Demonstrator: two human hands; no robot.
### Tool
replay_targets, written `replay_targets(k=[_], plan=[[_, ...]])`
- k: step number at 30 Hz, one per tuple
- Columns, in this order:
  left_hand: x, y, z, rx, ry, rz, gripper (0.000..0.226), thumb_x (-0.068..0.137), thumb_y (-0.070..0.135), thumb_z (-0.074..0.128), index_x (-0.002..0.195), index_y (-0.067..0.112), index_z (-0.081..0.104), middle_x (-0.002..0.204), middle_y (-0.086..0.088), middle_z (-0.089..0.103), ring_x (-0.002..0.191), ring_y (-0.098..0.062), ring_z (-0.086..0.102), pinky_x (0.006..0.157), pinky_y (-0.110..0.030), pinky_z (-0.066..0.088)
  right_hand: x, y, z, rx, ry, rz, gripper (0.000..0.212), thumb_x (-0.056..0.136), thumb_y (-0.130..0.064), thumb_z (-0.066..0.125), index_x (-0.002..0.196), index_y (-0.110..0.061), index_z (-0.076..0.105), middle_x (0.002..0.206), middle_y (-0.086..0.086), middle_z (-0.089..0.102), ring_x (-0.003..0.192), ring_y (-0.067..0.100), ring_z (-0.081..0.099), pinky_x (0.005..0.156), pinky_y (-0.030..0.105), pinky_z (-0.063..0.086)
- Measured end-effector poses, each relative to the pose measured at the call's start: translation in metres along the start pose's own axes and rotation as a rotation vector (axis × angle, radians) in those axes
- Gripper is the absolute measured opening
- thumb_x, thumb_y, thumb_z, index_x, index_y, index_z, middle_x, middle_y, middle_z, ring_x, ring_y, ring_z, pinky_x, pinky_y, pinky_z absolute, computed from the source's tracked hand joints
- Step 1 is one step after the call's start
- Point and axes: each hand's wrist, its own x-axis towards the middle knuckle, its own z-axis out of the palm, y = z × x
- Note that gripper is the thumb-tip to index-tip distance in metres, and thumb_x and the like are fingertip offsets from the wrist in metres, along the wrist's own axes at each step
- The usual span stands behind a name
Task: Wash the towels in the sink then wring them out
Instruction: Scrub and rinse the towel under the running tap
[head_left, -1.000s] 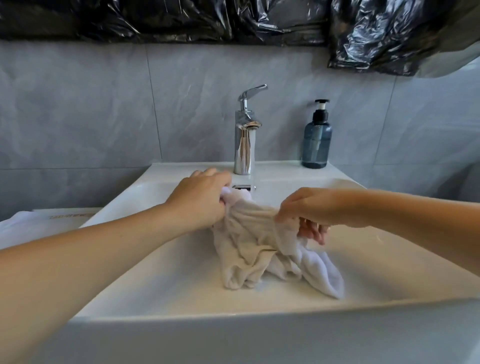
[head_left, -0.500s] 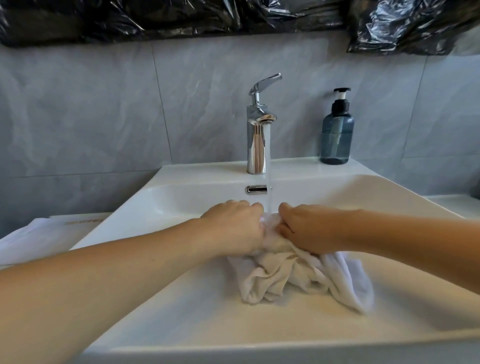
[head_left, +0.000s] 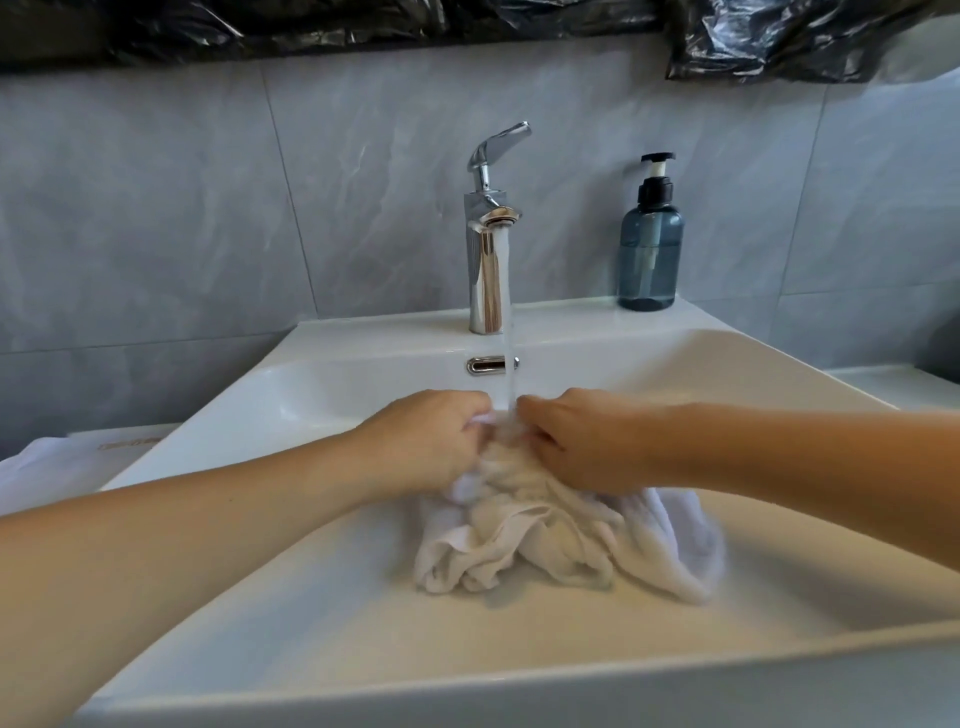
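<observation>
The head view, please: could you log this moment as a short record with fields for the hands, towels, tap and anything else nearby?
left hand: left hand grips the bunched towels
right hand: right hand grips the same bundle
towels: white, crumpled, in the sink, top under the stream
tap: faucet running, lever raised
nearby: blue soap dispenser upright on the sink's back ledge, right of the faucet
stage: washing; wringing not yet done
</observation>
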Motion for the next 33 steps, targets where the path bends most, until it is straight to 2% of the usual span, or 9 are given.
replay_targets(k=[3, 8, 15, 17, 20, 22, 25, 29, 33], plan=[[0.005, -0.004, 0.001, 0.153, 0.101, -0.020, 0.027, 0.095, 0.023, 0.044, 0.069, 0.022, 0.037, 0.075, 0.006, 0.051, 0.087, -0.029, 0.053, 0.071, -0.038, 0.041, 0.002, -0.007, -0.001, 0.072, 0.078, -0.032, 0.016, 0.104, -0.032, 0.033, 0.094, -0.020, 0.038, 0.077, -0.001, 0.043, 0.080, 0.030, 0.048, 0.071, 0.035, 0.037], [0.010, -0.002, -0.012, -0.149, 0.191, 0.103, 0.024, 0.101, 0.022, 0.048, 0.078, 0.014, 0.047, 0.075, 0.001, 0.052, 0.078, -0.025, 0.050, 0.070, -0.039, 0.041, 0.003, 0.009, -0.013, 0.225, 0.306, 0.148, 0.021, 0.102, -0.030, 0.033, 0.088, -0.016, 0.041, 0.082, 0.003, 0.050, 0.081, 0.031, 0.051, 0.066, 0.038, 0.037], [0.008, -0.004, -0.043, 0.068, 0.519, 0.204, 0.040, 0.095, 0.041, 0.029, 0.106, 0.029, 0.065, 0.100, 0.011, 0.065, 0.097, -0.019, 0.049, 0.089, -0.034, 0.027, -0.027, -0.031, -0.026, 0.422, 0.409, -0.005, 0.029, 0.100, -0.032, 0.042, 0.074, -0.021, 0.038, 0.073, -0.004, 0.049, 0.065, 0.014, 0.046, 0.055, 0.030, 0.034], [0.012, 0.000, -0.046, 0.147, 0.453, 0.106, 0.038, 0.098, 0.046, 0.032, 0.115, 0.034, 0.064, 0.117, 0.011, 0.059, 0.110, -0.022, 0.045, 0.091, -0.034, 0.025, -0.025, -0.026, -0.033, 0.622, 0.259, 0.085, 0.030, 0.102, -0.033, 0.043, 0.077, -0.017, 0.049, 0.073, 0.001, 0.054, 0.062, 0.018, 0.051, 0.051, 0.028, 0.044], [0.008, 0.002, -0.047, 0.202, 0.096, -0.285, 0.045, 0.094, 0.049, 0.053, 0.132, 0.028, 0.042, 0.131, -0.004, 0.040, 0.120, -0.030, 0.040, 0.096, -0.038, 0.034, -0.016, -0.011, -0.045, 0.731, -0.061, 0.315, 0.026, 0.102, -0.023, 0.043, 0.095, -0.007, 0.062, 0.084, 0.011, 0.061, 0.065, 0.025, 0.060, 0.053, 0.031, 0.055], [0.000, 0.006, -0.046, 0.059, -0.126, -0.442, 0.055, 0.090, 0.047, 0.058, 0.129, 0.017, 0.033, 0.115, -0.011, 0.049, 0.097, -0.030, 0.054, 0.074, -0.033, 0.045, -0.005, -0.008, -0.048, 0.471, -0.137, 0.339, 0.021, 0.100, -0.017, 0.045, 0.112, -0.007, 0.058, 0.092, 0.011, 0.064, 0.063, 0.021, 0.061, 0.053, 0.028, 0.053], [-0.011, 0.014, -0.038, -0.023, -0.310, -0.367, 0.021, 0.088, 0.039, 0.058, 0.100, 0.021, 0.053, 0.087, -0.003, 0.056, 0.070, -0.022, 0.055, 0.060, -0.024, 0.044, 0.015, -0.012, -0.040, 0.300, -0.217, 0.321, 0.030, 0.100, -0.021, 0.041, 0.117, -0.005, 0.060, 0.098, 0.014, 0.067, 0.062, 0.020, 0.059, 0.055, 0.026, 0.052], [-0.017, 0.016, -0.029, -0.168, -0.246, -0.220, 0.010, 0.089, 0.032, 0.058, 0.082, 0.028, 0.053, 0.076, 0.010, 0.048, 0.071, -0.012, 0.050, 0.048, -0.020, 0.036, 0.030, -0.009, -0.024, 0.122, -0.115, 0.249, 0.028, 0.096, -0.015, 0.044, 0.114, -0.005, 0.063, 0.107, 0.009, 0.065, 0.085, 0.022, 0.056, 0.073, 0.031, 0.047], [-0.012, 0.012, -0.017, -0.217, -0.212, -0.206, 0.020, 0.079, 0.046, 0.062, 0.085, 0.027, 0.062, 0.085, 0.005, 0.065, 0.086, -0.012, 0.062, 0.076, -0.029, 0.055, 0.036, 0.009, -0.022, 0.058, 0.148, 0.227, 0.018, 0.094, -0.017, 0.044, 0.096, -0.009, 0.060, 0.100, 0.007, 0.060, 0.089, 0.026, 0.057, 0.072, 0.032, 0.046]])
